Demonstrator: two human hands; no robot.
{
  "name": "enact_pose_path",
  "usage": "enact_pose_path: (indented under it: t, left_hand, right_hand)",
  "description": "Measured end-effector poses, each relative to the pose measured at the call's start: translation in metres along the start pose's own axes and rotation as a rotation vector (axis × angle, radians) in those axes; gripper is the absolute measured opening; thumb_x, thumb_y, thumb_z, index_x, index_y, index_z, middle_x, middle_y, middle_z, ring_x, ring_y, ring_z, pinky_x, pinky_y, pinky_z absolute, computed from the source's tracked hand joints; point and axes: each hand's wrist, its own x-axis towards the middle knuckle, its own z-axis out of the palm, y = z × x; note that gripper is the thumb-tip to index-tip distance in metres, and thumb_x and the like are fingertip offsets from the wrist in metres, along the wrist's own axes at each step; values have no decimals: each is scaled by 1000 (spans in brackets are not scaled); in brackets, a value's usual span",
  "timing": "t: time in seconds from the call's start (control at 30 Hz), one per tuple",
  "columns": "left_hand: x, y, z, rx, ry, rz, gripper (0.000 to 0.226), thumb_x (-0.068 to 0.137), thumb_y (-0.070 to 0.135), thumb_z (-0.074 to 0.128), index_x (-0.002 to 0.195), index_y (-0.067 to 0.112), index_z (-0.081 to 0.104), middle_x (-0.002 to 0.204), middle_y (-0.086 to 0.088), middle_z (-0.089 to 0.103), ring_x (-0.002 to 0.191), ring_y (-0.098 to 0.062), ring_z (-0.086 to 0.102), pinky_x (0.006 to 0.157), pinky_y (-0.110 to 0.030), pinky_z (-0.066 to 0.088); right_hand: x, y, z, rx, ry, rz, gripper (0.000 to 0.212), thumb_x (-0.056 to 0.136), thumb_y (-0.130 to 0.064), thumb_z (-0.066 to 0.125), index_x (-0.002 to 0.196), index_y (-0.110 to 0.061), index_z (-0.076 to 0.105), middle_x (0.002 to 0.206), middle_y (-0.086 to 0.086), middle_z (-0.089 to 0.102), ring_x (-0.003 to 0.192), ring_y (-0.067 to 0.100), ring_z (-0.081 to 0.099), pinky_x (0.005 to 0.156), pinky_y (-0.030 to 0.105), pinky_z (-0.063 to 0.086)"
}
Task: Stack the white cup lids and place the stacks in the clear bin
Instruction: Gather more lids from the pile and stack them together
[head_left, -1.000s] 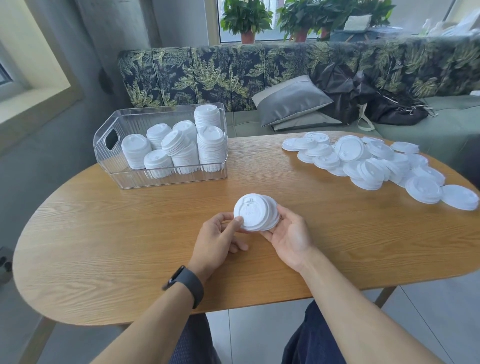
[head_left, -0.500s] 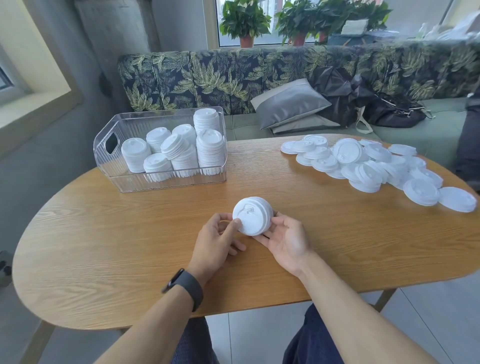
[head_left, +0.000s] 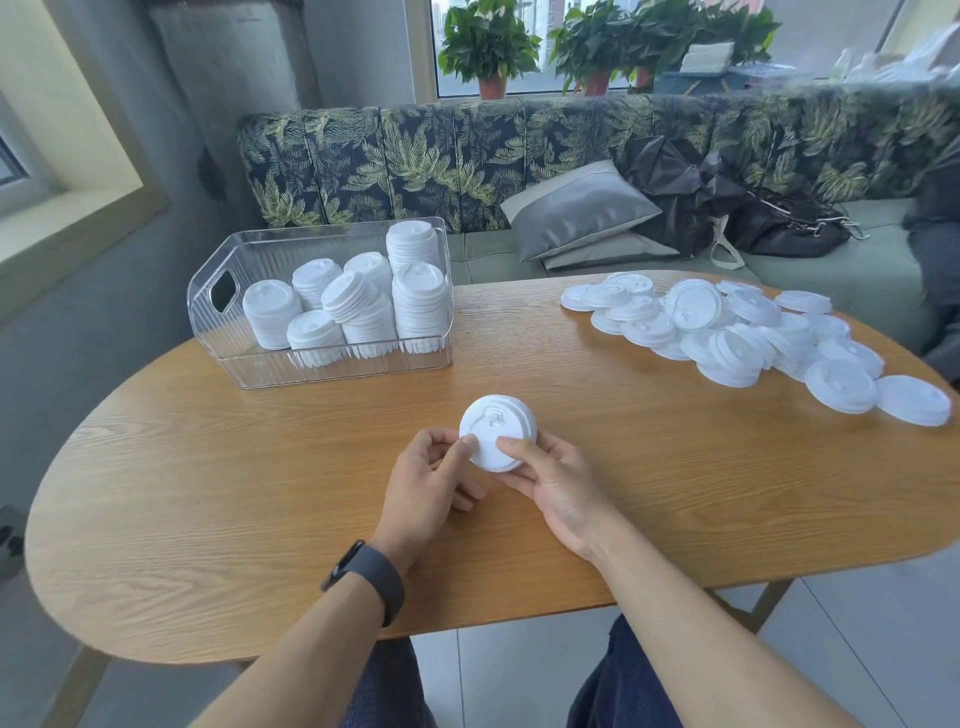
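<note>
The short stack of white cup lids (head_left: 497, 432) now shows its top face squarely, where a second ago its staggered edges fanned out to the right; the lids have closed up into one neat pile. Both hands pinch it above the worktop (head_left: 208, 499): the left hand (head_left: 428, 486) with thumb on the face, the right hand (head_left: 558, 480) with fingers curled behind and thumb on the rim. It looks ready for the clear bin (head_left: 322, 304), far left, while loose lids (head_left: 737, 332) remain to the right.

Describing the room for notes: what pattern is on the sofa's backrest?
Green palm-leaf print on dark fabric, across the sofa backrest, in the head view.
</note>
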Motion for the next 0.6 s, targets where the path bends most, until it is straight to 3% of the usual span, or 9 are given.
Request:
enact_pose_path:
  t: [0.23, 0.4, 0.5, 0.6]
  left_hand:
    - [-1, 4, -2, -89, -1, 9, 36, 102, 39, 60, 107, 5, 72, 85, -17, 76, 72, -19, 70, 68, -32, 59]
    - [1, 2, -2, -90, 11, 7, 38, 102, 36, 62, 107, -1, 69, 80, -10, 74, 73, -17, 69, 67, -29, 58]
    - [1, 1, -2, -76, 20, 20, 37, 101, 39, 63, 108, 4, 72, 86, -4, 77, 79, -18, 71, 70, -31, 59]
    - [0, 1, -3, -38, 6, 50, 31, 102, 41, 61, 109, 15, 75, 98, 0, 79, 93, -17, 73, 84, -34, 58]
  right_hand:
    - [-3, -4, 2, 23, -36, 17, 27, 98, -13, 64, 123, -5, 71, 119, 18, 75, 117, 32, 70, 104, 41, 55]
    - [1, -3, 6, 50, 52, -21, 50, 90, -41, 68, 129, -11, 65, 119, 17, 75, 110, 34, 73, 84, 42, 62]
    - [3, 0, 5, 29, 65, -19, 40, 95, -37, 67, 125, -10, 67, 114, 15, 76, 103, 30, 74, 79, 39, 62]
    - [2, 3, 5, -64, 62, -28, 31, 98, -30, 66, 119, -7, 72, 102, 10, 78, 92, 18, 74, 73, 30, 59]
